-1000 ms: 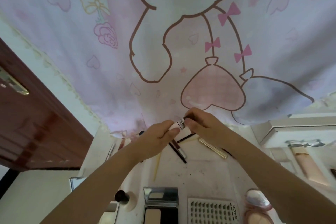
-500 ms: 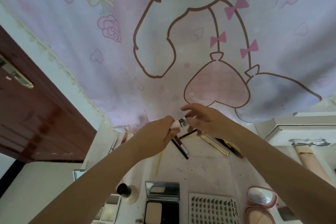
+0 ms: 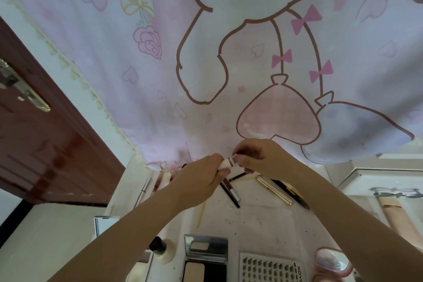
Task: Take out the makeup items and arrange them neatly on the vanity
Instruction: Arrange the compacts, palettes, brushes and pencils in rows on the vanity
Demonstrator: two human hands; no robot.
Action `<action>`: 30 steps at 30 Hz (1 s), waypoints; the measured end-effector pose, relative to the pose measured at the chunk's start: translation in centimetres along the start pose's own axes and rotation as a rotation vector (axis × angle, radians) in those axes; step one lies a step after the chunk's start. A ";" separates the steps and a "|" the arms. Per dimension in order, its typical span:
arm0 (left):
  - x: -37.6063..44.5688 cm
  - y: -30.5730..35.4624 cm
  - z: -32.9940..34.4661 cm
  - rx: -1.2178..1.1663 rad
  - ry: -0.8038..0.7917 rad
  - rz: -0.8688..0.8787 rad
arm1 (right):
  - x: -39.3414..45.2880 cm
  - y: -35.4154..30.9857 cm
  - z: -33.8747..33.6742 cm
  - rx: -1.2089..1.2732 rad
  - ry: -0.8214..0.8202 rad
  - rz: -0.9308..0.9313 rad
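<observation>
Pink cartoon-print curtain (image 3: 229, 52) hanging behind, brown wooden door (image 3: 41, 144) at left

Upper frame: pale pink-lilac curtain (image 3: 229, 64) printed with brown-outlined cartoon figure, pink bows, hearts and a rose. Left: dark red-brown door (image 3: 45, 144). Centre: small white tube (image 3: 226, 163) with dark bands. Centre right: gold pen-shaped stick (image 3: 274, 190). Bottom: black compact (image 3: 206, 265) with beige powder; white vanity (image 3: 263, 224), speckled.

Small white tube (image 3: 225, 164) (barcode end) held above vanity (image 3: 270, 229).
</observation>
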State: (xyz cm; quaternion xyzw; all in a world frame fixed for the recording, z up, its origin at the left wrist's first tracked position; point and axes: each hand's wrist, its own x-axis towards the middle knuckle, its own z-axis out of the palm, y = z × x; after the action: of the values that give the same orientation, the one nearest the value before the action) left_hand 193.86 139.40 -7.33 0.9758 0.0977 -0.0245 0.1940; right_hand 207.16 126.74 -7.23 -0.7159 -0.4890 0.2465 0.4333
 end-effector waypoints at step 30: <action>-0.3 -3.0 3.9 -0.081 0.177 0.005 | 0.3 2.2 1.5 0.158 -0.114 0.101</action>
State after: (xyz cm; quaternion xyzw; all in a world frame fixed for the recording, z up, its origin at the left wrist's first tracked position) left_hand 192.93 140.60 -11.99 0.9658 0.1128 0.0661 0.2238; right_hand 207.18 127.24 -9.80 -0.6880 -0.4551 0.3461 0.4470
